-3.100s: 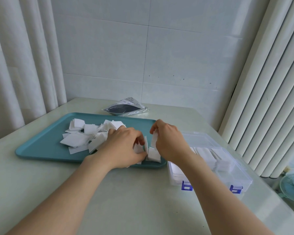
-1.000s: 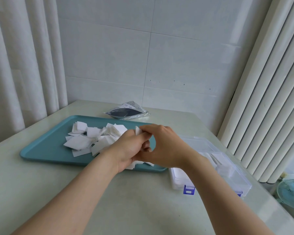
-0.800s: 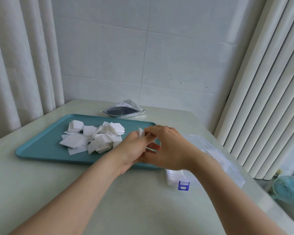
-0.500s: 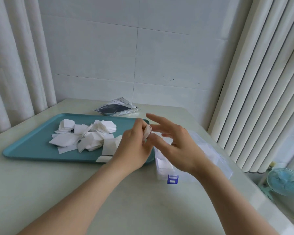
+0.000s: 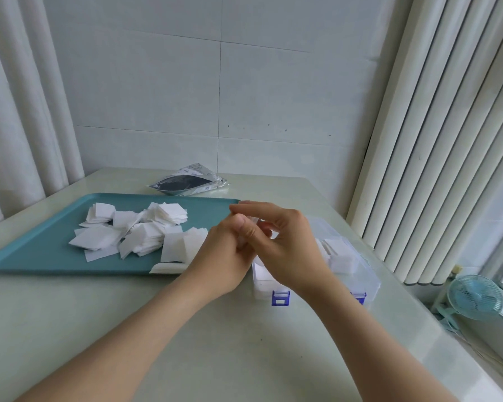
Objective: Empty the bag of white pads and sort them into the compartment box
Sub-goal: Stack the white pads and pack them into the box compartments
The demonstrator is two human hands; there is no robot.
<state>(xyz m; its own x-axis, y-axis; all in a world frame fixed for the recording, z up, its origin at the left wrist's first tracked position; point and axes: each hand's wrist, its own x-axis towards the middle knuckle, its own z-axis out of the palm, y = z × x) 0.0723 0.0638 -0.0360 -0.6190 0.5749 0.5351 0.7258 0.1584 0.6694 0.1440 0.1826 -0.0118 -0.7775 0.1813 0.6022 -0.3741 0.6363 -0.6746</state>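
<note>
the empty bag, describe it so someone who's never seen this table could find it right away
Start at the teal tray on the pale table and look just past its far edge, toward the tiled wall. The bag lies flat there, alone on the tabletop. Unlike the plain white pads heaped on the tray, it is crinkly printed plastic with a dark centre.

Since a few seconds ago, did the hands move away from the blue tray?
Yes. Both hands have shifted right, off the teal tray and over the clear compartment box, holding a few white pads.

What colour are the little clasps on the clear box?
Blue, on the clasps at the compartment box's near edge, head view.
</note>
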